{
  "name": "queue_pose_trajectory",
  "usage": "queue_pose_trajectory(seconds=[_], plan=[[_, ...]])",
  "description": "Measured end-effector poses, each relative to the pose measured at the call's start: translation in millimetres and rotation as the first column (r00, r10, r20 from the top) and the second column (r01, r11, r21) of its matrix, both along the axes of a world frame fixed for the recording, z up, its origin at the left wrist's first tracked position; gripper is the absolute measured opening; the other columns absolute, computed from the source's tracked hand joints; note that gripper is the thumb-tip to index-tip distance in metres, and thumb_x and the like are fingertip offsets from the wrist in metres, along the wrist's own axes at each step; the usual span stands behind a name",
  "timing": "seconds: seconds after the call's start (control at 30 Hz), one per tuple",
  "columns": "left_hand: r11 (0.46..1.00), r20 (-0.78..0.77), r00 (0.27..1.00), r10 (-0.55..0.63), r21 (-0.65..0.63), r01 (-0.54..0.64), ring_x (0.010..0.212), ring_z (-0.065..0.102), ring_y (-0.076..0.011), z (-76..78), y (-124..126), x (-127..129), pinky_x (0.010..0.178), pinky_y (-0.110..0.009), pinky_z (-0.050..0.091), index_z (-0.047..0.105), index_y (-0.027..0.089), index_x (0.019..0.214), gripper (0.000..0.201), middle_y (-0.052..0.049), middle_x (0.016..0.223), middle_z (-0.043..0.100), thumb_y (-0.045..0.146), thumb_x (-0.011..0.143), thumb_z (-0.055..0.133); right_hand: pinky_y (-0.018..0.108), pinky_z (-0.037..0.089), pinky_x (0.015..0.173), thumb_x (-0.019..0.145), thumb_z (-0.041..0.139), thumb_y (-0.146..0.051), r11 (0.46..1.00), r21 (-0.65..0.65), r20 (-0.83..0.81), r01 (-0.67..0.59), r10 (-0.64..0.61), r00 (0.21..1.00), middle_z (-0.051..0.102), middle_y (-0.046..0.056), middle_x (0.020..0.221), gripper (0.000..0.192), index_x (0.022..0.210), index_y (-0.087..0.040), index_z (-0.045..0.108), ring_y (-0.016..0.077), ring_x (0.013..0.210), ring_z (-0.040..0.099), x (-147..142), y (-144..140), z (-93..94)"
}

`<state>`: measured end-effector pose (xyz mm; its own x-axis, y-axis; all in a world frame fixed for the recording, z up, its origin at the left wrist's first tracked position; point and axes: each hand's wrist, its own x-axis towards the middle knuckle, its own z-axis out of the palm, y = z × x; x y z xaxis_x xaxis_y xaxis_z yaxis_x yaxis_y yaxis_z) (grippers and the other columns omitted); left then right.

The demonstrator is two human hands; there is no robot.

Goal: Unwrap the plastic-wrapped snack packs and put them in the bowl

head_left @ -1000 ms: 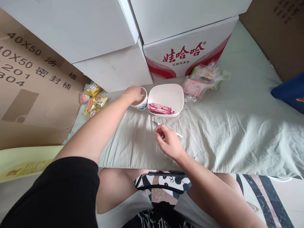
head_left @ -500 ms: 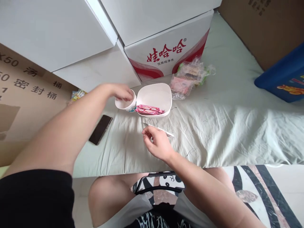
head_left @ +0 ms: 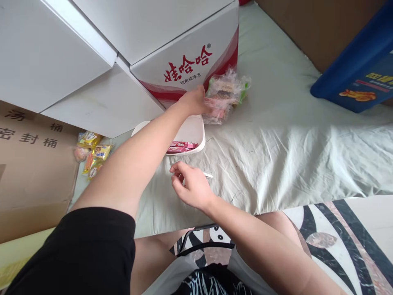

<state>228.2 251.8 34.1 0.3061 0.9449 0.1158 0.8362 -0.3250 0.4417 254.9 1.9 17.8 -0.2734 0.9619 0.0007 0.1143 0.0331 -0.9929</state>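
Observation:
My left hand [head_left: 195,100] reaches over the white plastic dish [head_left: 201,141] to a clear plastic bag of pink and green packets [head_left: 219,107]. Its fingertips touch the near side of the bag, but they blur into the pink, so their grip is unclear. Several pink-wrapped snack sticks [head_left: 182,146] lie in the dish. Beside the dish, a white cup [head_left: 137,129] is mostly covered by my left forearm. My right hand [head_left: 192,184] is curled over the cloth in front of the dish, around a slim white tool [head_left: 208,175]; only its end sticks out.
White cartons [head_left: 184,73] with red lettering stand behind the dish. Small yellow snack packets [head_left: 96,151] lie by a brown cardboard box [head_left: 33,164] at left. A blue container [head_left: 353,78] stands at right. Pale green cloth [head_left: 291,155] covers the surface, its front edge near my knees.
My left hand has left the inside of the cup and moved right to the bag of packets. The view has shifted rightward, and my left arm now hides the phone. My right hand stays curled.

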Motion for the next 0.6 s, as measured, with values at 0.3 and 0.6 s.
queue_pose_trajectory(seconds=[0.3,0.6], plan=[[0.978,0.001,1.0,-0.02,-0.209,0.02,0.083,0.068,-0.027,11.4,-10.9,-2.3,0.074,-0.038,0.051,0.054,0.022,0.081,0.045,0.0,0.073,0.055,0.008,0.057,0.089,0.031,0.048,0.076,0.088,0.053,-0.019,1.0,0.006,-0.024,-0.026,0.026,0.999,0.071,0.0,0.089,0.018,0.104,-0.025,0.058,0.0171,0.075,0.064,2.6,-3.1,9.1],[0.973,0.019,0.979,-0.201,-0.112,0.202,0.085,0.064,-0.0253,30.1,-35.2,31.3,0.078,-0.04,0.049,0.054,0.021,0.075,0.038,-0.001,0.078,0.054,-0.002,0.055,0.077,0.031,0.048,0.077,0.088,0.054,-0.018,0.999,0.013,-0.008,-0.034,0.034,0.999,0.072,0.002,0.094,0.018,0.103,-0.023,0.06,0.0166,0.075,0.064,0.7,-3.0,9.9]])
